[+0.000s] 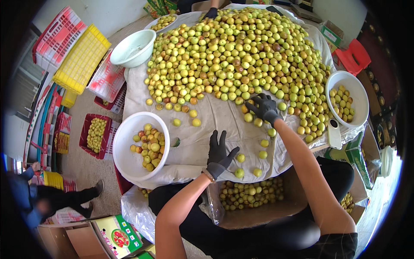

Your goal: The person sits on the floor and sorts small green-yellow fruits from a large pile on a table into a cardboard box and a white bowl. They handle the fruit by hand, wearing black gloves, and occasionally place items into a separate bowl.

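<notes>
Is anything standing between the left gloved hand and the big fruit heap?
Nothing visible does: straight ahead of the left hand, only cloth separates it from the fruit heap. Loose fruits lie left.

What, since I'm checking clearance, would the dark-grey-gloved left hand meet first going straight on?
The left hand would probably meet the heap of round yellow-green fruit beyond the beige cloth; depth is unclear.

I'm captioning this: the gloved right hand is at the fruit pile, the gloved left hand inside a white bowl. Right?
No: in the head view, the left hand is over the cloth, outside the nearest white bowl. The right hand is indeed at the fruit pile.
</notes>
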{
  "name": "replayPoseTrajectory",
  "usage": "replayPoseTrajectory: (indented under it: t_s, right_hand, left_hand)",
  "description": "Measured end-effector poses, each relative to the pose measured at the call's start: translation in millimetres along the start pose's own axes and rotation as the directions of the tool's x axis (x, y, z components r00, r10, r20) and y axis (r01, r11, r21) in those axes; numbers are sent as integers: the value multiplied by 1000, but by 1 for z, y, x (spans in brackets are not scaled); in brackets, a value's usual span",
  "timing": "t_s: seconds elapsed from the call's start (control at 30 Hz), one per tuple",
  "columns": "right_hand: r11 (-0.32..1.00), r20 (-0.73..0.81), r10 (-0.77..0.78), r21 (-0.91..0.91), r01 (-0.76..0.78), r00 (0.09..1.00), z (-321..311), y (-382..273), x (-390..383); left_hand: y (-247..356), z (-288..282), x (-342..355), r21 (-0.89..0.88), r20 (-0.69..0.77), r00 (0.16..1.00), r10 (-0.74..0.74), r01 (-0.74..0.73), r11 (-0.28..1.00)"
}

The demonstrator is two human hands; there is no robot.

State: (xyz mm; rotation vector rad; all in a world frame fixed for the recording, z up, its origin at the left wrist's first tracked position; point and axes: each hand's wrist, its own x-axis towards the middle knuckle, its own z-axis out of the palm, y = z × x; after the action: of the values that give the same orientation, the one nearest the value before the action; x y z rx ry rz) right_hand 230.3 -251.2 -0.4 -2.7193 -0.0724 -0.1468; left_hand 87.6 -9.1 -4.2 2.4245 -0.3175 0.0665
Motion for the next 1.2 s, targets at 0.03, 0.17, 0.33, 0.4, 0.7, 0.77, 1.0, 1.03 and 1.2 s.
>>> replayPoseTrajectory:
  t_s: [0.03, 0.17, 0.33, 0.4, 0.7, 0.77, 1.0, 1.03, 1.2]
  right_hand:
    - [997, 18, -36, 65, 35, 999, 1, -3, -12]
    - [896, -65, -389, 208, 393, 919, -13, -13, -77]
    - [833, 116, -484, 364, 416, 868, -29, -37, -152]
    - [753, 169, -568, 501, 427, 805, -41, -43, -172]
    - [831, 190, -537, 284, 478, 822, -24, -116, -4]
    - [840, 156, -534, 206, 501, 831, 22, -155, 62]
    - [944, 261, -312, 189, 269, 913, 73, -209, 83]
    - [910, 311, -376, 299, 286, 873, 57, -204, 73]
    - [746, 372, -664, 382, 545, 649, 30, -180, 80]
  left_hand:
    - [0, -1, 1, -32, 13, 1000, 4, -4, 999]
    - [11, 1, 5, -132, 81, 995, 55, -44, 990]
    - [12, 31, -20, -168, 18, 971, 240, -234, 958]
    - [25, 32, -38, -217, 85, 951, 298, -274, 937]
    - [52, -7, -53, -347, -45, 966, 253, -252, 903]
    - [41, -1, -42, -341, -157, 974, 166, -211, 916]
    - [-12, -33, 12, -829, 543, 641, -542, 309, -466]
    - [3, -56, 12, -821, 520, 629, -578, 184, -540]
    - [-8, -57, 20, -836, 512, 616, -599, 196, -512]
